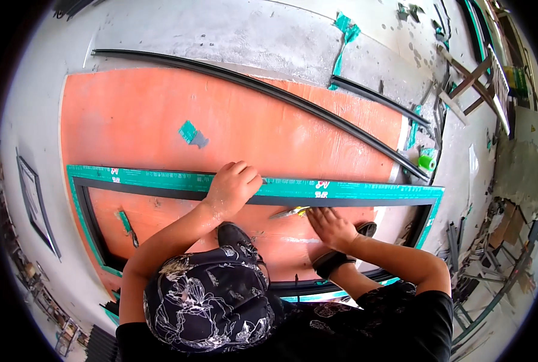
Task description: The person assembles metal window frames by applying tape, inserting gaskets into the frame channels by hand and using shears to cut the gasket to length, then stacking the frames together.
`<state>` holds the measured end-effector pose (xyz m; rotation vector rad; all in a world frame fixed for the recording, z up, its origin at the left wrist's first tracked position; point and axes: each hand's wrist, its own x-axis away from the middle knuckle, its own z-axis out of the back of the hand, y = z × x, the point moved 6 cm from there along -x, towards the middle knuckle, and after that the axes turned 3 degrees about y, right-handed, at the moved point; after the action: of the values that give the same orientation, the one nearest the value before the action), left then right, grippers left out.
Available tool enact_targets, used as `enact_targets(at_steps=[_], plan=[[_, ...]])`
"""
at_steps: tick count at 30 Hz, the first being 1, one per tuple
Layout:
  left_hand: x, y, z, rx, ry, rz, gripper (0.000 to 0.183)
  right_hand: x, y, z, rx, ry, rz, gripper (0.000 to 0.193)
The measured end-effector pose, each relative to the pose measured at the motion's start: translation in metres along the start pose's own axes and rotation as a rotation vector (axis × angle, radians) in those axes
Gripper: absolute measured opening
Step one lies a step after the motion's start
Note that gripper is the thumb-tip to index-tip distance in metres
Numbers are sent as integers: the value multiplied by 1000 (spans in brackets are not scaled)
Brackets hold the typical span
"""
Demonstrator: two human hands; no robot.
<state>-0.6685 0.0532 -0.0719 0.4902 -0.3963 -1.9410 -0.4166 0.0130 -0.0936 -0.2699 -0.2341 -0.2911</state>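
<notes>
Crouching over the window frame point(160, 190), which lies along the near edge of the orange floor sheet point(130, 114), the person curls the left hand point(234, 186) on its far rail; whether it pinches the green film point(377, 190) cannot be told. The right hand point(332, 228), fingers outstretched, rests beside the yellow-handled scissors point(293, 212). Handling the film likely calls for bracing the rail, pulling low and evenly, and keeping blades off the profile.

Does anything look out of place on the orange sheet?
Yes. A loose green-and-grey scrap lies on the orange sheet, beyond the green-covered frame and apart from it; it looks like discarded wrapping.
</notes>
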Motion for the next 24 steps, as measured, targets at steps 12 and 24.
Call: enact_targets(at_steps=[12, 24], plan=[[-2, 2, 3, 230, -74, 237, 3, -3, 3, -23, -88, 175, -205, 43], [-17, 19, -21, -156, -93, 293, 24, 15, 4, 52, -424, 232, -112, 48]])
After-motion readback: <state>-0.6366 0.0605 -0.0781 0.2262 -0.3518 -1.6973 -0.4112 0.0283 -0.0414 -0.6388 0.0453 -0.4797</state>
